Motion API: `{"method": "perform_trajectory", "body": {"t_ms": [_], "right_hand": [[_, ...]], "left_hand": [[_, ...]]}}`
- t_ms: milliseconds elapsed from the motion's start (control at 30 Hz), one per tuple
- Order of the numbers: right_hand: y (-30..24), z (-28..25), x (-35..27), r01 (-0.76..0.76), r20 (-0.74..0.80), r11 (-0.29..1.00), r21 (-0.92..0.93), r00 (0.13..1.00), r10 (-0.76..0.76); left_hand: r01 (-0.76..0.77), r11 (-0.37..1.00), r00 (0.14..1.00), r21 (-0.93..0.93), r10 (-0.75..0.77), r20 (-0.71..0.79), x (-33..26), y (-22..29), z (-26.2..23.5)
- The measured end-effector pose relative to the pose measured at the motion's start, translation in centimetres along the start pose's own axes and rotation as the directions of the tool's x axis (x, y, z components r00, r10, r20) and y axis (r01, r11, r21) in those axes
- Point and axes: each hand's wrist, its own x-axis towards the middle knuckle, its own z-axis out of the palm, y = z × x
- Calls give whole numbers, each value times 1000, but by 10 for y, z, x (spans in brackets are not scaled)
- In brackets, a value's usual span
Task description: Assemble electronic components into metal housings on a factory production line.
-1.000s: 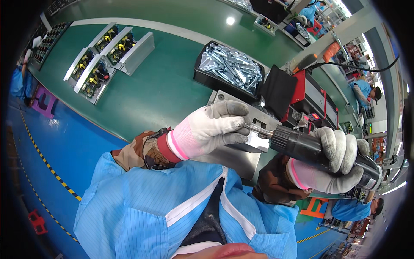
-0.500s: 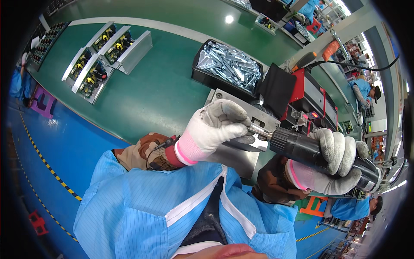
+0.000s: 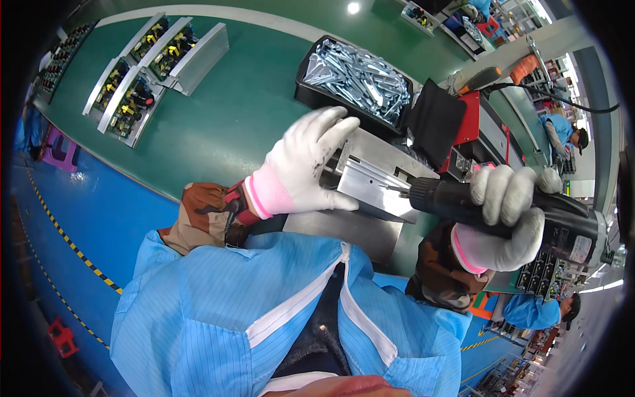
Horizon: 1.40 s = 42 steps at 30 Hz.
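Observation:
My right hand [image 3: 506, 208], in a white glove, is wrapped around a black electric screwdriver [image 3: 456, 202]. The bit points left, and its tip meets or hovers just over a silver aluminium bracket [image 3: 370, 185]; whether they touch I cannot tell. That bracket lies tilted on a grey metal fixture [image 3: 383, 149]. My left hand [image 3: 307, 159], also gloved, is at the left end of the bracket. Its thumb is stretched along the near side and its fingers are spread toward the far side, apart from the thumb.
Beyond the fixture stands a black bin [image 3: 357, 83] full of silver metal strips. Right of it is a red and black device [image 3: 476, 129]. Aluminium assemblies with circuit boards [image 3: 142, 73] stand at the far left of the green table [image 3: 245, 86]. An orange-handled screwdriver [image 3: 483, 79] lies behind.
My left hand has left the screwdriver's tip, moved left and spread its fingers. The screwdriver, still in my right hand, now has its bit at the aluminium bracket, which has come into plain view.

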Motion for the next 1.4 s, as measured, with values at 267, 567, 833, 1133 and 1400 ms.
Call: {"method": "perform_trajectory", "body": {"t_ms": [267, 567, 833, 1133, 1400], "right_hand": [[15, 0, 7, -125, -32, 991, 56, 991, 127], [29, 3, 14, -204, 26, 979, -27, 979, 204], [38, 7, 13, -166, 119, 982, -95, 977, 177], [42, 24, 8, -109, -73, 980, -168, 993, 98], [47, 40, 4, -71, -228, 971, -229, 973, 18]], "left_hand": [[168, 940, 986, -297, -162, 43, -4, 2, 6], [129, 950, 991, -283, -132, 8, -4, -5, 6], [116, 948, 992, -296, -128, -20, -8, -1, 7], [90, 958, 990, -274, -117, -84, -10, -2, 10], [134, 947, 987, -292, -153, -44, -5, 0, 11]]}}
